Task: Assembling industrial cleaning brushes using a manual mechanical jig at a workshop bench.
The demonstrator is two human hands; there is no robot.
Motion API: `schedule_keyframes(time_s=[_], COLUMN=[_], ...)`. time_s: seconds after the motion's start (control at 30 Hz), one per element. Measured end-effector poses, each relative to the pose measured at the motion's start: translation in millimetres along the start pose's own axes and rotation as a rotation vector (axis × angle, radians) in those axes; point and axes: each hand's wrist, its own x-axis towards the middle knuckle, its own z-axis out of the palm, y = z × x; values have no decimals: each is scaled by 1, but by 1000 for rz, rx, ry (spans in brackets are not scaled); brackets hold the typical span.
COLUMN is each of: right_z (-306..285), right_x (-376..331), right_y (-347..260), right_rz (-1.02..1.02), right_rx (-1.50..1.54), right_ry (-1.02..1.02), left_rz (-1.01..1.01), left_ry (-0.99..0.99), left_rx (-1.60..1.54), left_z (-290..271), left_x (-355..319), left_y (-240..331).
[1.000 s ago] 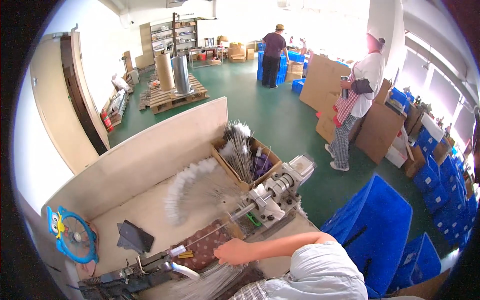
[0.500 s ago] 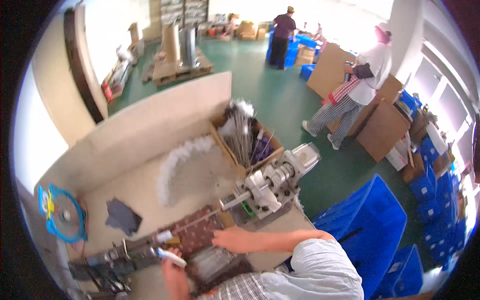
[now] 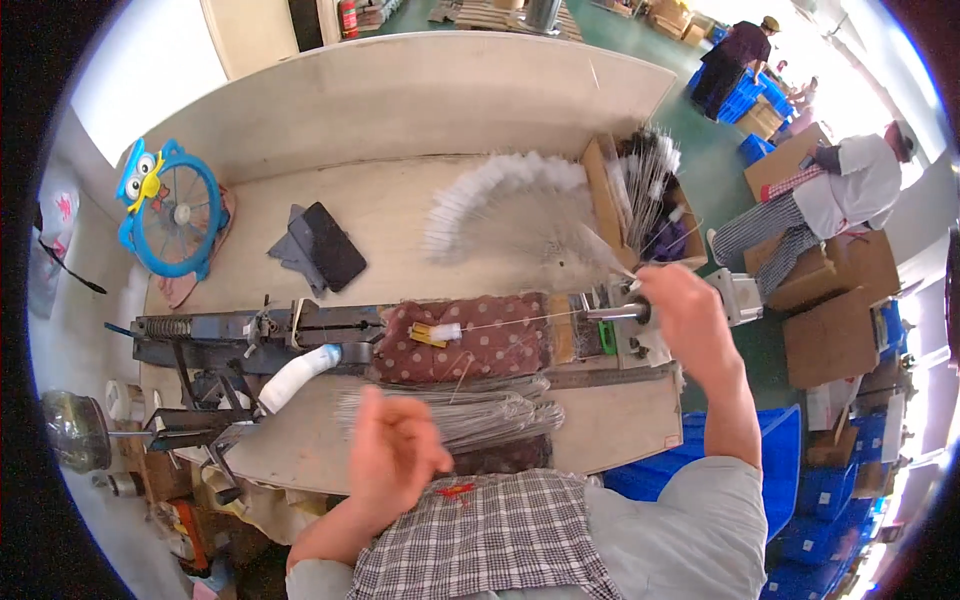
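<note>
My right hand (image 3: 690, 315) is over the metal machine head (image 3: 640, 330) at the right end of the bench. Its fingertips are pinched beside a thin pale streak, but what they hold is too fine to make out. My left hand (image 3: 395, 450) hovers over the near side of a bundle of thin metal wires (image 3: 490, 412), somewhat blurred, fingers loosely apart and holding nothing visible. Between the hands and the rail lies a dotted brown cloth (image 3: 470, 350). On it rest a small yellow piece (image 3: 430, 334) and a white tuft, with a thin wire stretching toward the machine head. A white-wrapped lever (image 3: 300, 378) stands left of the cloth.
White-tipped wire brushes (image 3: 510, 195) lie fanned out behind the cloth. A cardboard box (image 3: 607, 190) of wires is at the back right. A blue fan (image 3: 180, 215), a phone (image 3: 335, 250) and grey cloth sit left. Blue bins (image 3: 770, 455) stand right; two people are beyond.
The view has swung right and down. My right hand has gone from the dotted cloth to the machine head. My left hand has left the white-wrapped lever and come over the wires.
</note>
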Motion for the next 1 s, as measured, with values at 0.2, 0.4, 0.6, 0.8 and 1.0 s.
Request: schedule_keyframes(time_s=[0.2, 0.4, 0.6, 0.8, 1.0], right_z=[40, 76, 62, 106, 159], right_x=[17, 18, 21, 62, 83], right_y=[11, 18, 17, -35, -98], right_rz=[83, 113, 20, -250, -298], right_rx=[230, 157, 245, 413, 513], right_ry=[35, -30, -347, -205, -154], left_rz=[759, 856, 1007, 394, -256], left_ry=[-240, -203, -3, -91, 217], left_rx=[1578, 2141, 2207, 1374, -486], left_z=[60, 41, 41, 18, -87], left_x=[106, 173, 196, 73, 48], left_y=[-55, -80, -61, -55, -16])
